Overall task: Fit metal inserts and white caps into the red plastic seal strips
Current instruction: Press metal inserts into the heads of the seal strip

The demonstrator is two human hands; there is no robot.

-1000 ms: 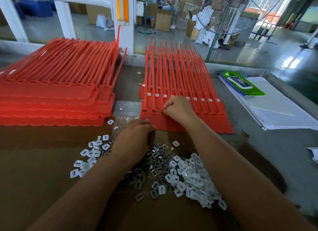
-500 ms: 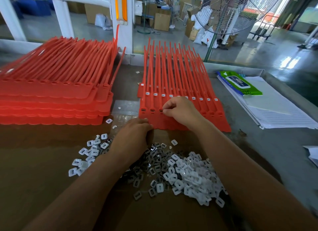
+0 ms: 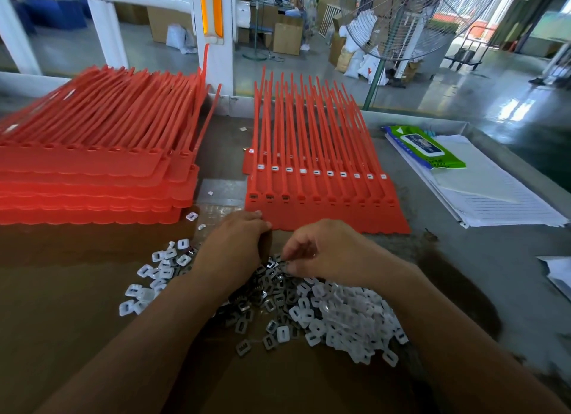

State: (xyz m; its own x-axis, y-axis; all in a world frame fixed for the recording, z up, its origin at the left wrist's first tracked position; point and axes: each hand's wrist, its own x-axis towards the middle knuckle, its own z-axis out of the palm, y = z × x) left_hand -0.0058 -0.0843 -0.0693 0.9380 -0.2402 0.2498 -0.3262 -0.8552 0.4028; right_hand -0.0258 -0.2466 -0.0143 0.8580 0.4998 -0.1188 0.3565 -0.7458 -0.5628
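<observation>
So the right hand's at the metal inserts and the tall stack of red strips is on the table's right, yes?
No. The head view shows the tall stack of red strips on the left; the right hand is at the metal inserts.

Left hand (image 3: 234, 248) palm down, right hand (image 3: 332, 251) beside it, fingers (image 3: 298, 250) curled

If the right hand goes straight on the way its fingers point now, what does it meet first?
The right hand points left and down, so probably the metal inserts right at its fingertips; the left hand lies just beyond, though depth is unclear.
</observation>
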